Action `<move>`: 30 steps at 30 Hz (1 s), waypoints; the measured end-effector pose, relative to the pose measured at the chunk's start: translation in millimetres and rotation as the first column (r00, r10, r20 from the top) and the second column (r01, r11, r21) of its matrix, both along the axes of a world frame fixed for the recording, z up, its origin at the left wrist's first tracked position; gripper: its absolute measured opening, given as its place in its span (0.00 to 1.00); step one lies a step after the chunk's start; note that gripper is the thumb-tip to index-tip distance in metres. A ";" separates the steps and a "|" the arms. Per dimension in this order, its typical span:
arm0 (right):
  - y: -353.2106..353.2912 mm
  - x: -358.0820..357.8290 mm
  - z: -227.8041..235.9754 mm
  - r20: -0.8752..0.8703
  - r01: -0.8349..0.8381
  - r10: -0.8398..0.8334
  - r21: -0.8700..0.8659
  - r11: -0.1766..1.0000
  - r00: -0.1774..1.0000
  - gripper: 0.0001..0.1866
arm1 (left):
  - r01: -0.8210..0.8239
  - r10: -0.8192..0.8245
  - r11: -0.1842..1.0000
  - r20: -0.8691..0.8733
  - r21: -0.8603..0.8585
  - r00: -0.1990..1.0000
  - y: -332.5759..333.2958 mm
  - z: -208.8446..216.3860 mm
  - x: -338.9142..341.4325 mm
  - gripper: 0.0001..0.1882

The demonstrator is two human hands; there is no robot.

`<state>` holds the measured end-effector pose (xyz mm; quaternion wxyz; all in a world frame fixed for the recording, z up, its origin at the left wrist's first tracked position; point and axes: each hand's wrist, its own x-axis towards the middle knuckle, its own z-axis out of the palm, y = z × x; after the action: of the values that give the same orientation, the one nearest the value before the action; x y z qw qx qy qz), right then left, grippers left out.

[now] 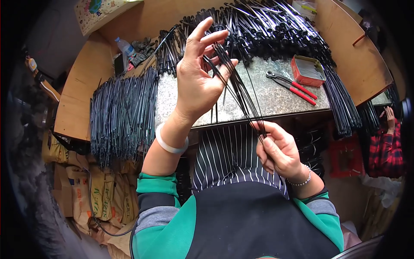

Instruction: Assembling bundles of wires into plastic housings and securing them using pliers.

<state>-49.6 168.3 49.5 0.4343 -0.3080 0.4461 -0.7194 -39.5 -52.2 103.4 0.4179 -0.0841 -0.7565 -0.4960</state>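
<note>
A thin bundle of slender black rods (243, 96) slants between my two hands, above the near edge of the table. At its upper end my left hand (196, 80) holds the rods between thumb and fingers, with some fingers stretched upward. The lower end is pinched in the thumb and fingers of my right hand (278, 149). The rod tips fan slightly apart near the left hand. Nearest on the tabletop lie red-handled pincers (293, 88), beside a red open box (308, 71) of small thin pieces.
Black rods with thicker ends (246, 32) are heaped along the back. More rods overhang the left edge (123, 114) and right edge (340, 101). A plastic bottle (125, 46) stands back left. Wooden boards (77, 86) wall the table. A co-worker's checked sleeve (386, 149) shows at right.
</note>
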 end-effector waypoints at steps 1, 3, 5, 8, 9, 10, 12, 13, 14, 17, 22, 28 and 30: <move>-3.0 -1.1 1.0 0.014 0.018 -0.018 -0.007 1.000 1.000 0.19 | -0.043 0.043 0.999 -0.017 -0.001 0.999 2.3 -1.2 -2.2 0.38; -8.7 -2.0 2.3 -0.008 0.070 -0.070 -0.007 0.998 0.998 0.17 | -0.023 0.024 0.998 -0.010 0.050 1.000 -0.1 -3.6 -4.3 0.37; -12.1 -4.1 2.5 -0.121 0.118 -0.114 0.026 0.993 0.986 0.17 | -0.040 0.040 0.999 -0.003 0.029 0.999 -1.7 -3.8 -5.1 0.33; -20.6 -2.6 2.6 -0.216 0.265 -0.259 0.001 0.964 0.941 0.17 | 0.027 -0.032 0.992 0.040 0.119 0.999 0.0 -3.7 -6.3 0.21; -21.4 -6.5 7.1 -0.305 0.315 -0.304 -0.014 0.949 0.903 0.16 | 0.027 -0.033 0.992 0.043 0.120 0.999 -0.3 -4.1 -6.1 0.21; -26.3 -9.4 5.8 -0.355 0.415 -0.415 -0.080 0.906 0.838 0.15 | 0.023 -0.030 0.993 0.051 0.117 0.998 -0.3 -4.2 -5.7 0.21; -28.9 -21.2 11.1 -0.528 0.528 -0.551 -0.213 0.822 0.646 0.15 | 0.026 -0.033 0.993 0.057 0.115 0.998 1.1 -3.3 -6.2 0.21; -29.8 -26.8 17.5 -0.498 0.552 -0.636 -0.327 0.767 0.590 0.15 | 0.036 -0.043 0.991 0.050 0.129 0.998 1.8 -3.1 -6.7 0.21; -31.1 -30.7 23.4 -0.454 0.562 -0.711 -0.436 0.703 0.537 0.14 | 0.039 -0.046 0.989 0.045 0.141 0.998 1.0 -3.6 -6.2 0.21; -19.7 -36.4 40.7 -0.392 0.586 -0.784 -0.520 0.621 0.482 0.15 | 0.024 -0.029 0.992 0.045 0.122 0.999 -1.2 -5.3 -5.8 0.22; -6.0 -29.0 20.8 -0.506 0.510 -0.500 -0.132 0.850 0.703 0.16 | 0.035 -0.040 0.979 0.021 0.201 0.999 2.2 -2.7 -5.7 0.22; -4.9 1.9 -7.2 -0.150 0.174 -0.167 0.038 0.984 0.975 0.16 | 0.027 -0.025 0.984 -0.012 0.178 1.000 2.4 -7.1 -11.2 0.21; -6.8 6.5 -8.9 -0.166 0.192 -0.188 0.009 0.981 0.968 0.16 | -0.021 0.022 0.993 -0.006 0.115 1.000 0.8 -7.1 -10.7 0.22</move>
<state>-43.0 161.4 40.6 0.3290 -0.3164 0.5168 -0.7243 -50.2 -51.3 96.3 0.4300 -0.0536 -0.7262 -0.5337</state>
